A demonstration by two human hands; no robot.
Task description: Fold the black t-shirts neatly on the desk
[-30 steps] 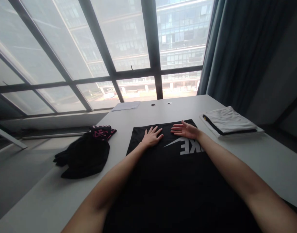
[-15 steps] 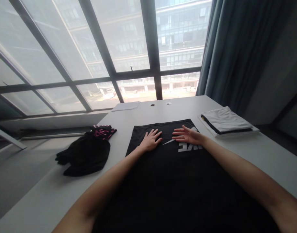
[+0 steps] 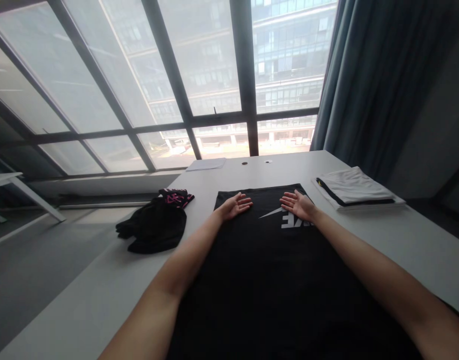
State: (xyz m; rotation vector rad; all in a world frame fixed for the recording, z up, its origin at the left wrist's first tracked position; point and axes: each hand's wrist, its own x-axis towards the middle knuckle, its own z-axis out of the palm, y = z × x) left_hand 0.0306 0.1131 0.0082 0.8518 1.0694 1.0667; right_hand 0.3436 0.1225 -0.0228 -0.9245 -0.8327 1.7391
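A black garment (image 3: 259,235) with a pale swoosh and block lettering (image 3: 288,221) lies spread flat in front of me. My left hand (image 3: 235,206) is over its upper left part, palm turned up and inward, with the fingers stretched out. On the other side, my right hand (image 3: 299,206) is beside the lettering and partly covers it, its palm tipped upward and fingers spread. Neither hand grips anything. Whether the backs of the hands rest on the cloth or hover just above it, I cannot tell.
A crumpled black garment (image 3: 156,225) with pink print lies at the left edge of the white table (image 3: 304,162). To the right is a folded stack of white and black cloth (image 3: 359,185). Paper sheets (image 3: 206,164) lie at the far edge, near the windows. A dark curtain (image 3: 349,85) hangs beyond.
My left hand has turned from palm down to palm up and lies closer to the garment's far edge. My right hand's palm has tipped further up. The view has swung slightly left.
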